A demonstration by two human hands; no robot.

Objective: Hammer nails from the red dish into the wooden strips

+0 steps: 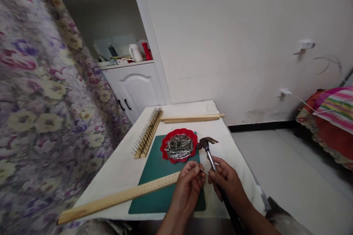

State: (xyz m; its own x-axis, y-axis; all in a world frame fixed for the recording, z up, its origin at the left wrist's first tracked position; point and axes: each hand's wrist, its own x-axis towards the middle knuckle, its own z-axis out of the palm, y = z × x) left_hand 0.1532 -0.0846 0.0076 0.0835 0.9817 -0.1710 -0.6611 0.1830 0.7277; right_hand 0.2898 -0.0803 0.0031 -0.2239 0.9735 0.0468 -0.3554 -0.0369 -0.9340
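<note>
My left hand pinches a thin nail in front of me, its shank pointing toward my right hand. That hand is closed around the shaft of a claw hammer, with the hammer head up beside a red scalloped bowl. Whether my right fingertips touch the nail's end, I cannot tell. Loose nails fill the bowl. A flat wooden strip with rows of small holes runs from the lower left across the green mat; its right end is hidden behind my left hand.
On the white-covered table, a wooden piece studded with upright nails lies at the left. Wooden strips lie along the far edge. A floral curtain hangs left, and a wall stands behind the table.
</note>
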